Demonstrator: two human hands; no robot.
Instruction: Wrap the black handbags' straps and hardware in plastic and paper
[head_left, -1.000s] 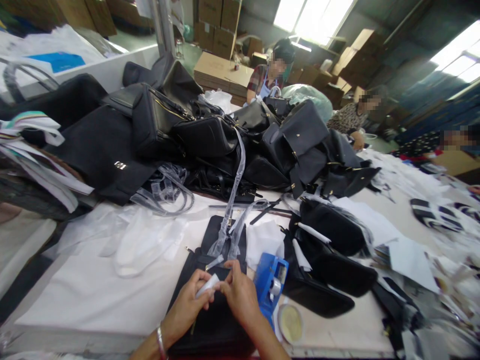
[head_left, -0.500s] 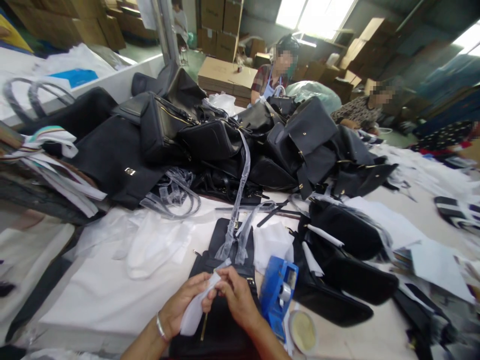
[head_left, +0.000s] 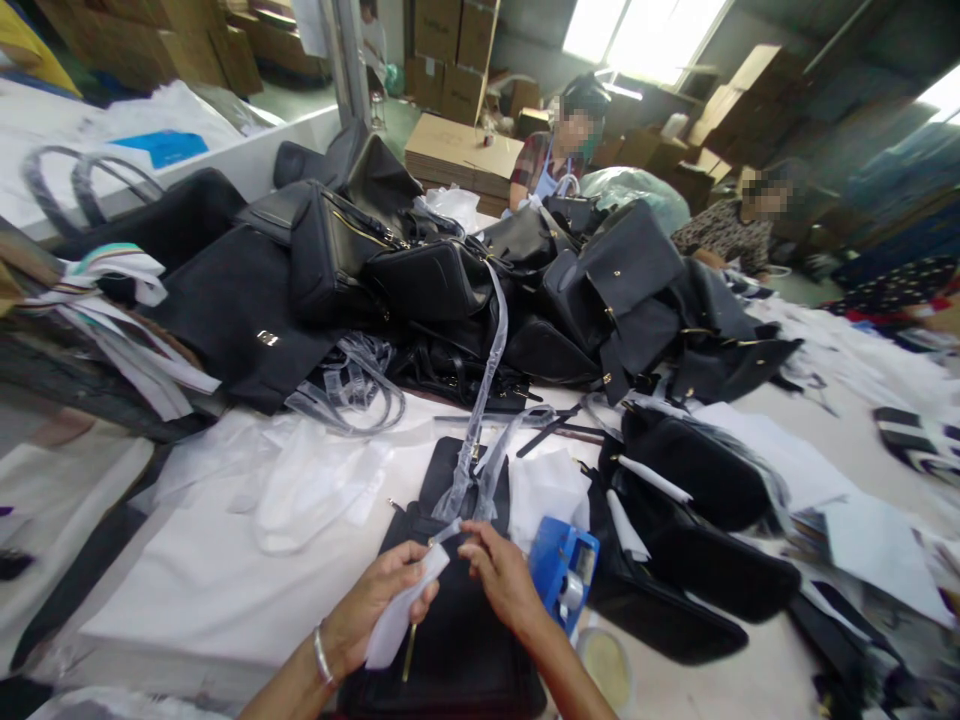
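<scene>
My left hand (head_left: pixel 382 600) is closed around a folded strip of thin white wrapping sheet (head_left: pixel 409 610), which slants down over a black backpack (head_left: pixel 457 640). To its right, my right hand (head_left: pixel 499 570) has its index finger stretched toward the strip's upper end, with the other fingers curled. A short translucent piece, looking like clear tape (head_left: pixel 444 533), runs from that fingertip toward the white strip. Lying under both hands, the backpack has its plastic-wrapped straps (head_left: pixel 480 420) pointing away from me. A brass-coloured zip pull (head_left: pixel 409 655) hangs on its front.
A blue tape dispenser (head_left: pixel 555 570) and a tape roll (head_left: pixel 606 665) sit right of the backpack. Black bags (head_left: pixel 705 540) with white-wrapped pulls lie farther right. Behind is a heap of black bags (head_left: pixel 427 280). White sheets (head_left: pixel 315 490) cover the left side. Co-workers (head_left: pixel 559 150) are beyond.
My right hand has drawn away from the white strip and slightly right, its index finger now stretched out. My left hand keeps hold of the strip.
</scene>
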